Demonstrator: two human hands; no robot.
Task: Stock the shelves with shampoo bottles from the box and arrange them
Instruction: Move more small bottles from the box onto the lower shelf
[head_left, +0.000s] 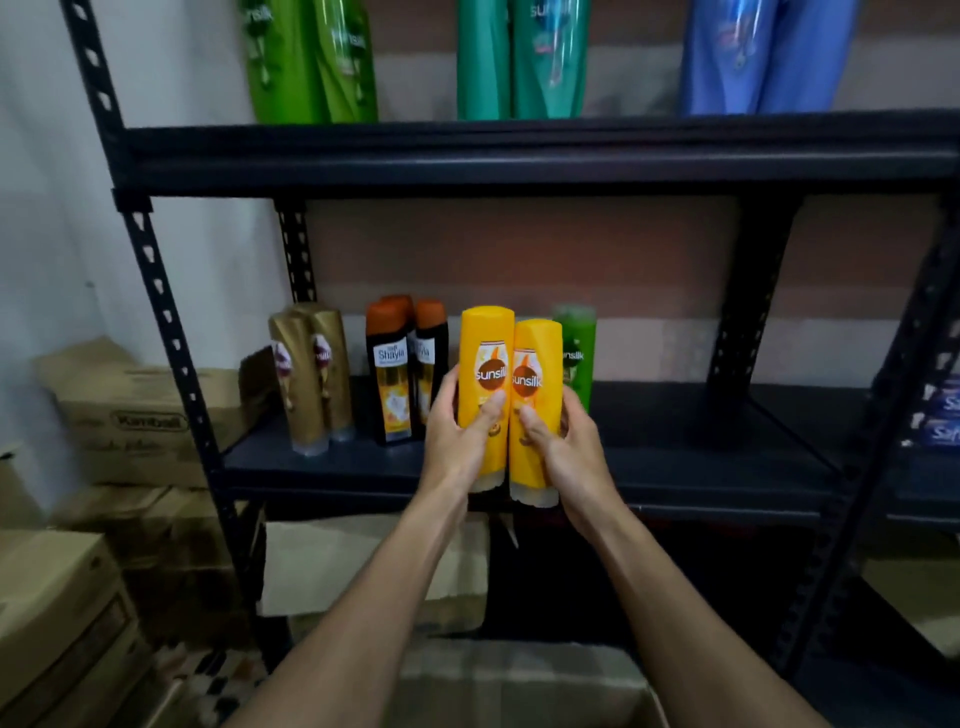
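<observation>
Your left hand (460, 436) is gripping 1 yellow bottle (485, 384). Your right hand (563, 452) is gripping another yellow bottle (535, 395), both touching above the shelf (675, 467).

Arms outstretched; left hand (457, 441) grips left bottle (485, 353), right hand (565, 448) right bottle (537, 358).

the top edge crops the tall green plastic bottles (311, 67); two yellow plastic bottles (488, 358) half hide a small green bottle (579, 343).

In left hand (452, 441), left yellow bottle (488, 374); in right hand (569, 457), right yellow bottle (536, 364).
</observation>
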